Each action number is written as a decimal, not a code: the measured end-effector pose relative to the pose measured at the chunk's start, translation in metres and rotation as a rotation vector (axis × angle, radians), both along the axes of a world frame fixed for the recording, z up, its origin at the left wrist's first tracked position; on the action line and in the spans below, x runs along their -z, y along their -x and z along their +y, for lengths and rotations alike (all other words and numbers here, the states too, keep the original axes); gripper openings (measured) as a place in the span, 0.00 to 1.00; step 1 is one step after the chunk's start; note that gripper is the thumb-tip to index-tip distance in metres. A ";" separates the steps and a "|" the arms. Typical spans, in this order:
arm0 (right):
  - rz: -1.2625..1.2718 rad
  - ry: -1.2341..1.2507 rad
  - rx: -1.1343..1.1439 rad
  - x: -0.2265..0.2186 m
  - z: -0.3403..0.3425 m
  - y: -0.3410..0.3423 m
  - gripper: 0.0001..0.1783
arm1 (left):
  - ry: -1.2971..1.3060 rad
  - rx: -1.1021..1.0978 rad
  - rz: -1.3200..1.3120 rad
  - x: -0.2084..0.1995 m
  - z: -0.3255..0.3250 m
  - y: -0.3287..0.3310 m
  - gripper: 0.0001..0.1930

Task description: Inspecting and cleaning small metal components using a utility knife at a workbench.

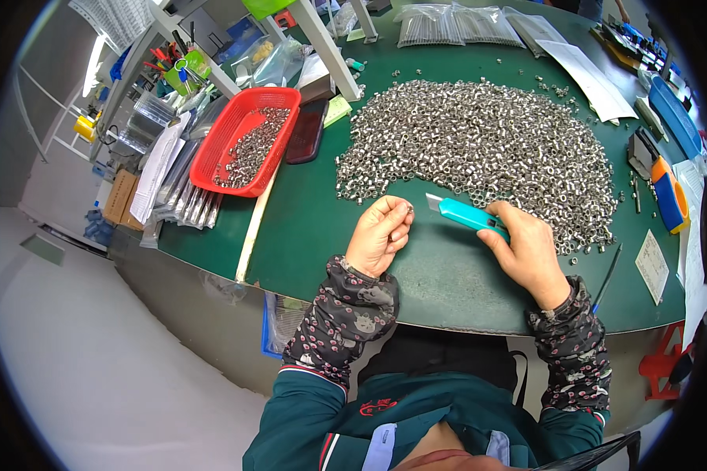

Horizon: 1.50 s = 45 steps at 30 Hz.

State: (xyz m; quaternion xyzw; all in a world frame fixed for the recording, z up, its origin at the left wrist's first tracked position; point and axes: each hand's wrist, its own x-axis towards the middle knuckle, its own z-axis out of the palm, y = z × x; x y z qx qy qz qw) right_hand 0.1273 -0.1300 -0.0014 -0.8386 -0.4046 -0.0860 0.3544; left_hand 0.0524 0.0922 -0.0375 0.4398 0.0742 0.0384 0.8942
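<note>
My right hand (526, 247) is closed round a teal utility knife (467, 213), its blade out and pointing left. A short gap away, my left hand (379, 234) pinches a small metal ring (409, 209) between thumb and forefinger; the fingers hide most of it. Just beyond both hands spreads a wide heap of small shiny metal rings (479, 141) on the green table (456, 294). The knife's blade tip is close to the left fingertips but apart from them.
Left of the heap, a red plastic basket (204, 165) holds more rings, beside a dark phone (308, 132) and bagged parts (188, 188). At right lie a blue-and-orange tool (672, 196), a pen (607, 279), a paper card (651, 267) and a blue tray (674, 118). Plastic bags (456, 26) lie at the back.
</note>
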 end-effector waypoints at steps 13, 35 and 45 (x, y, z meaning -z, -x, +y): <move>0.105 0.076 -0.101 -0.001 0.002 0.002 0.13 | -0.017 -0.004 0.003 0.000 -0.003 0.000 0.03; 0.125 0.051 -0.007 0.001 0.001 0.009 0.13 | -0.050 -0.027 -0.029 -0.001 -0.003 -0.001 0.05; 0.143 0.078 -0.077 0.000 0.001 0.010 0.13 | -0.019 0.022 -0.015 -0.001 -0.002 0.000 0.07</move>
